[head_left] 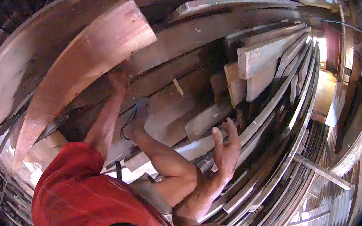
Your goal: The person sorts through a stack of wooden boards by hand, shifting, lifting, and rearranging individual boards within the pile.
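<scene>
Timber fills nearly the whole view from above, and the landmark is a broad reddish plank (84, 63) that slants from the upper middle down toward the lower left. The person's left hand (118, 81) reaches up to the plank's lower edge and presses against it; the fingers are tucked behind the wood, so whether they clench the edge or merely brace it cannot be told, though the straight, outstretched arm suggests the board is being steadied so it does not slide. To the right of the plank, well apart from it, the right hand (227, 146) hangs open in the air, fingers spread and palm turned inward, grasping nothing, apparently held out for balance near the ends of the stacked boards. Between plank and right hand, a foot in a blue sandal (135, 118) is planted on a lower board, the bent knee just below it, a stance that seems to give purchase on the sloping pile. Right of the plank, pale weathered boards (262, 55) lean in overlapping layers, their sawn ends facing the camera, and thin strips (284, 137) curve away toward a bright doorway (324, 53). Below the plank, a red shirt (79, 195) covers the person's torso.
</scene>
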Action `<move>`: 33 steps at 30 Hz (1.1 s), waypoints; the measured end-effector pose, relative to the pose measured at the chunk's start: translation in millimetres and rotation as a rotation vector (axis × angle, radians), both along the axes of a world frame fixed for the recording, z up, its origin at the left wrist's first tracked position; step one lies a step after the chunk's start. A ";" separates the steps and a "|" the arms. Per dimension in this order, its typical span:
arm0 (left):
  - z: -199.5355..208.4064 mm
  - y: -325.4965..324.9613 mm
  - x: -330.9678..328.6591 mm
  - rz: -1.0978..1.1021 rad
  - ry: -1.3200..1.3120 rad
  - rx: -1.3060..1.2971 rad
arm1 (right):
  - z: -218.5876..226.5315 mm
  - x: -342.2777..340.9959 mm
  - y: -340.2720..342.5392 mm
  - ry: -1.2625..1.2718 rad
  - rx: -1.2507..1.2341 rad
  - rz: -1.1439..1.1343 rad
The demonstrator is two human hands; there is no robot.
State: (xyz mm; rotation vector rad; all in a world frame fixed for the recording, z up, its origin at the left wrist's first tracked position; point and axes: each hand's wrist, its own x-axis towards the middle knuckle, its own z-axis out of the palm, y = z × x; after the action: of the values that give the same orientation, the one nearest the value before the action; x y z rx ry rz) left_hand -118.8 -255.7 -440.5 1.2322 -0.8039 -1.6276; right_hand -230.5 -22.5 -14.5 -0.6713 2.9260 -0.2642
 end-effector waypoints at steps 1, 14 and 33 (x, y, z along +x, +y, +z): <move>15.9 0.2 -2.2 -0.023 -0.105 -0.071 | 0.7 -0.6 1.6 -0.016 -0.008 -0.011; 119.1 5.3 -12.0 -0.184 0.023 -0.049 | 12.1 -14.1 -4.4 -0.134 -0.091 -0.073; -53.0 11.2 -27.1 0.104 0.005 -0.006 | -4.7 -26.4 -34.9 -0.252 0.001 0.087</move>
State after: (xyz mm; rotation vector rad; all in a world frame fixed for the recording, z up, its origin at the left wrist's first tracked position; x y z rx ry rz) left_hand -146.0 -244.5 -493.4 1.2443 -0.7296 -1.5429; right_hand -256.8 -57.4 -19.2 -0.7064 2.6513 -0.3130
